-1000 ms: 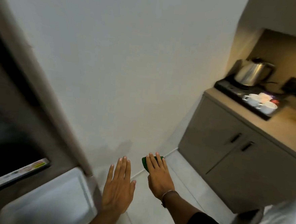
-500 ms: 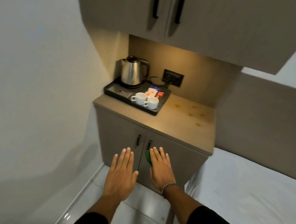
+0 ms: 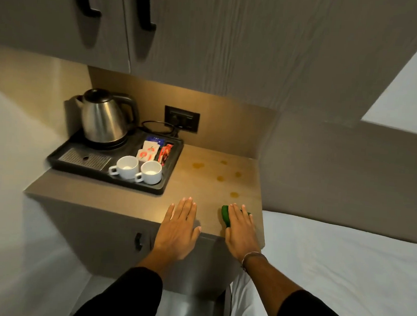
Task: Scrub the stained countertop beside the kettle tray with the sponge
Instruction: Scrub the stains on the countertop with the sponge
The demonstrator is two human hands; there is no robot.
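Green: sponge [image 3: 225, 214], under the right hand [image 3: 242, 230], at the counter's front right corner, well to the right of the kettle tray [image 3: 169, 170]; only its left edge and a sliver past the fingertips visible.
Right hand: palm down, fingers straight and close together, laid flat over the sponge; thin bracelet at the wrist; whether pressing onto the counter or held just above, cannot tell.
Left hand [image 3: 178, 229]: flat, palm down, fingers extended and together, holding nothing; over the counter's front edge, just in front of the tray's front right corner.
Hands: apart, side by side, bare counter showing between them.
Counter [image 3: 201, 182]: tan wood-look top; tray on its left half, bare surface on the right half.
Stains [image 3: 198, 165]: several yellowish-brown spots on the bare surface right of the tray; nearest spot just behind the right hand's fingertips, the rest farther back.
Kettle tray: black, rectangular, with a metal grille patch at its front left.
Kettle [image 3: 102, 119]: steel body, black lid and handle, at the tray's back left.
Cups [image 3: 137, 169]: two white ones, side by side and touching, at the tray's front.
Sachets [image 3: 148, 151]: white and red packets, at the tray's back right, behind the cups.
Socket [image 3: 182, 118]: dark plate on the wall behind the tray, with a black cord plugged in.
Bed [image 3: 343, 266]: white sheet, right of the counter.
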